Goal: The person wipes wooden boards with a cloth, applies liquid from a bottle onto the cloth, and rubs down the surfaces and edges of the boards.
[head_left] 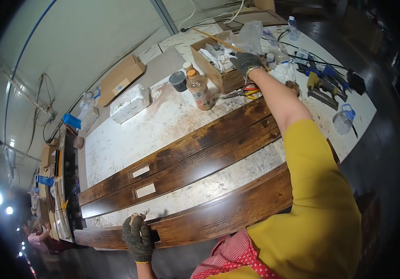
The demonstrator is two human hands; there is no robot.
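My left hand (138,238), in a dark knitted glove, is at the near edge of the front brown wooden plank (223,211). Its fingers are closed around a small, crumpled pale thing (139,215) that I cannot make out. My right arm stretches to the far side, where my gloved right hand (247,64) is over the right rim of a wooden box (231,81) with white tubes and packets (218,55) inside. A thin wooden stick (214,39) crosses the box and ends at this hand; its fingertips are hidden, so a grip cannot be made out. Two more brown planks (200,149), each with a rectangular cutout, lie beyond the front one.
An orange-capped bottle (199,90), a dark lidded jar (178,81) and pliers (242,94) stand or lie near the box. Nail guns (323,88) and a plastic jug (343,120) are at right. A white wrapped block (130,103) and cardboard (122,80) lie along the wall. Another person (44,238) is far left.
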